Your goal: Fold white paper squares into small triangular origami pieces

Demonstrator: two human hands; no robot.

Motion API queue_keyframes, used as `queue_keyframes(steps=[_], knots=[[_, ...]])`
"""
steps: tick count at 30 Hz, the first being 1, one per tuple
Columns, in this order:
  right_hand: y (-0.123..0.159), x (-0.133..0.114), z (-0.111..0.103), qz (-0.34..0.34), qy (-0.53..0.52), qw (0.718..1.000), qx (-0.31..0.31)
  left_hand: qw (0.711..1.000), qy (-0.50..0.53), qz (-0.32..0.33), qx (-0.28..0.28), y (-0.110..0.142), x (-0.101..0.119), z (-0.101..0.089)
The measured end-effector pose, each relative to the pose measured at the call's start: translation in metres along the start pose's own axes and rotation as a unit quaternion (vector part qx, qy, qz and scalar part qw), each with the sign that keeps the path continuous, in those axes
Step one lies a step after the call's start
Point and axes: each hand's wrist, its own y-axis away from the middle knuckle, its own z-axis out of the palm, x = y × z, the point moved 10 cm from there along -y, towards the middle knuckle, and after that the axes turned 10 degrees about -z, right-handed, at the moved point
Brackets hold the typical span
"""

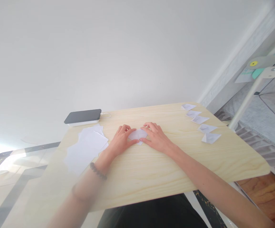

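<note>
A small folded piece of white paper [138, 135] lies on the wood-grain table [137, 177] between my two hands. My left hand [123, 139] grips its left side, thumb along the near edge and fingers curled at the far edge. From the right, my right hand [156, 136] pinches the other side with thumb and fingers. Part of the paper is hidden under the fingers. To the left of my left hand lies a loose pile of white paper sheets [86, 147].
Several folded white paper pieces [211, 138] stand in a row along the table's right side. At the back left, a dark-screened phone [83, 116] rests on a white block, with a white cable [106, 114] beside it. A white wall [127, 57] rises behind the table.
</note>
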Motion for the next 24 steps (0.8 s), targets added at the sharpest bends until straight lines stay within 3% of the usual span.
queue_keyframes(steps=[14, 24], knots=[[0.0014, 0.0012, -0.0012, 0.011, 0.019, 1.0, 0.009, 1.0, -0.011, 0.006, 0.019, -0.0007, 0.0045, -0.0061], [-0.0025, -0.0046, 0.0012, -0.02, -0.042, 0.999, 0.002, 0.999, 0.042, 0.009, -0.001, -0.0016, 0.0038, -0.0039]])
